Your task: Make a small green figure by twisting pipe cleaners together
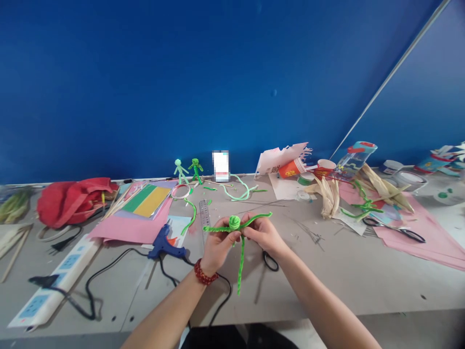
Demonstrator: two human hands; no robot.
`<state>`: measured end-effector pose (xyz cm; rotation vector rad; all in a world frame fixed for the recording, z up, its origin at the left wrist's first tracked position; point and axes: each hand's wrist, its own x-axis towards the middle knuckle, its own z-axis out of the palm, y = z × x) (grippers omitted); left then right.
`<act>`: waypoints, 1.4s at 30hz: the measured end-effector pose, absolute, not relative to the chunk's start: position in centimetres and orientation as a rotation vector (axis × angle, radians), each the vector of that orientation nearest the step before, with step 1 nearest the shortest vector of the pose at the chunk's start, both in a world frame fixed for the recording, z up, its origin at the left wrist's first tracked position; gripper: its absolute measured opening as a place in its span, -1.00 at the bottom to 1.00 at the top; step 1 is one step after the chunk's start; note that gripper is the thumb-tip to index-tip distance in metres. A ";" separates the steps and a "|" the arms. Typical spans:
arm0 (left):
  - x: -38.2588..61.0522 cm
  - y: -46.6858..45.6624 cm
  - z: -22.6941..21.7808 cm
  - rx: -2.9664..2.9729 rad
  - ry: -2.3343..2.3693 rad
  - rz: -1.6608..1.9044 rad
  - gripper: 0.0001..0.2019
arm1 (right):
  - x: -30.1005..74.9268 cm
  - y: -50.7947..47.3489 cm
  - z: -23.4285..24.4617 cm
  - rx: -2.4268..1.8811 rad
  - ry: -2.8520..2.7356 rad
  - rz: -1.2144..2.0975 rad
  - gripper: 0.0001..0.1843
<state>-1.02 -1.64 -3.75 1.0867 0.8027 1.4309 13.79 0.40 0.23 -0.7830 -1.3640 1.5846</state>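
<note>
Both my hands hold a green pipe-cleaner figure (235, 224) above the middle of the grey table (327, 276). It has a coiled round head, two arms sticking out sideways and a long stem hanging down. My left hand (217, 248), with a red bead bracelet on the wrist, pinches it below the coil. My right hand (262, 232) grips it just right of the coil. Two finished pipe-cleaner figures, one pale green (180, 171) and one darker green (196, 169), stand by the blue wall.
A blue glue gun (165, 245) with a black cord lies left of my hands, beside a power strip (54, 286). A metal ruler (204, 214), pink paper (131, 227), red cloth (70, 199), scissors (395, 229), corn husks (329, 196) and paper cups (294, 168) lie around.
</note>
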 end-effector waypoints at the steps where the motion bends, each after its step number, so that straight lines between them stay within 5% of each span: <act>1: -1.0 -1.6 -3.8 1.061 0.791 1.423 -0.77 | 13.7 0.3 0.1 -0.772 -1.347 1.569 -0.90; 18: -0.8 -1.7 -3.5 0.977 0.795 1.414 -0.72 | 13.2 0.0 -1.5 -0.749 -1.379 1.509 -0.84; 21: -0.9 -1.6 -3.3 0.963 0.784 1.412 -0.72 | 13.5 0.1 -2.1 -0.842 -1.508 1.153 -0.81; 27: -1.0 -1.6 -3.1 0.967 0.755 1.393 -0.74 | 14.7 0.2 -1.6 -0.709 -1.774 0.128 -0.32; 31: -0.9 -1.5 -2.8 0.952 0.731 1.361 -0.75 | 15.3 0.2 -0.9 -0.562 -1.903 -0.191 -0.48; 42: -0.9 -1.5 -2.7 0.850 0.743 1.304 -0.73 | 15.5 0.1 0.4 -0.599 -2.074 -0.133 -0.66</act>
